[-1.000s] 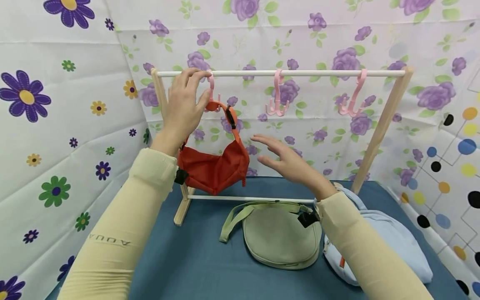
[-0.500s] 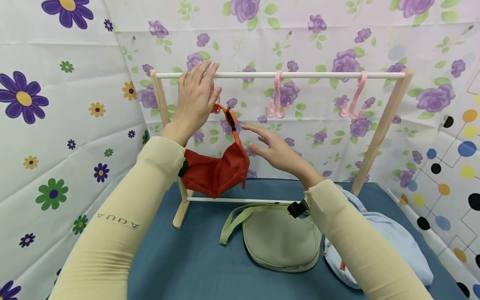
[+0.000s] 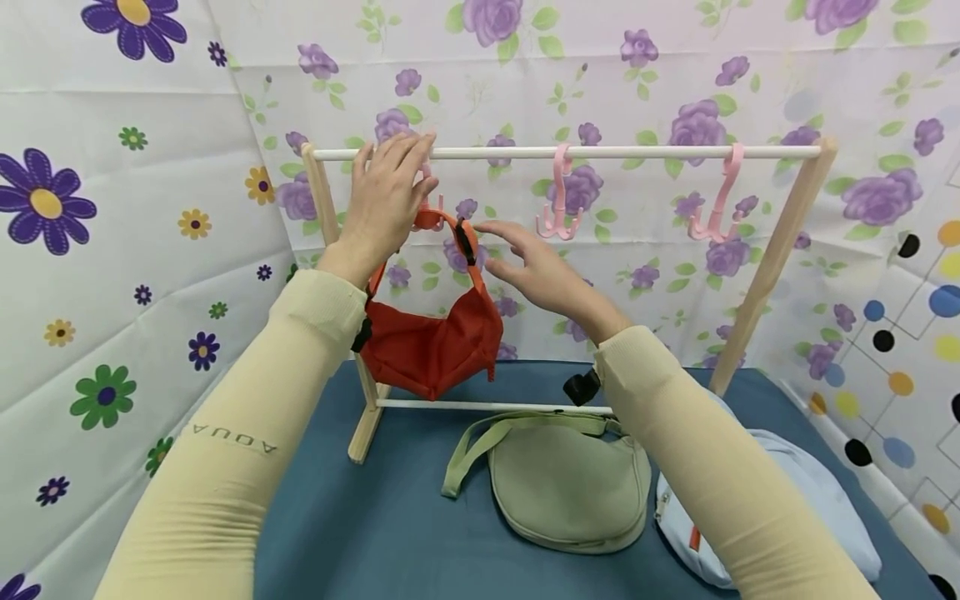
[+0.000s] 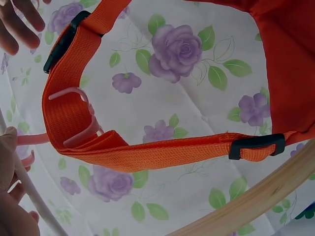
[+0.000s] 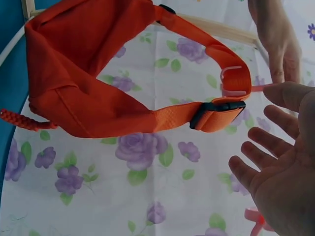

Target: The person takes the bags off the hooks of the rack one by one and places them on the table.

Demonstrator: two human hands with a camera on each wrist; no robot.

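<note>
A red bag (image 3: 435,350) hangs by its orange strap (image 4: 167,152) from a pink hook (image 4: 32,139) at the left end of a white rail (image 3: 495,153). The strap loops over the hook's prongs in both wrist views. My left hand (image 3: 386,187) is up at the rail, its thumb and fingers pinching the upper part of that hook. Just right of the strap's black buckle (image 5: 216,110), my right hand (image 3: 536,267) is held with fingers spread and nothing in it.
Two more pink hooks, a middle one (image 3: 561,187) and a right one (image 3: 727,196), hang on the rail between wooden posts (image 3: 776,258). On the blue cloth (image 3: 405,533) lie a green bag (image 3: 570,483) and a light-blue bag (image 3: 806,475), partly behind my right sleeve.
My right hand has moved left and up, closer to the strap. The left hand has shifted slightly right along the rail; its fingers straightened, then bent again. The red bag still hangs.
</note>
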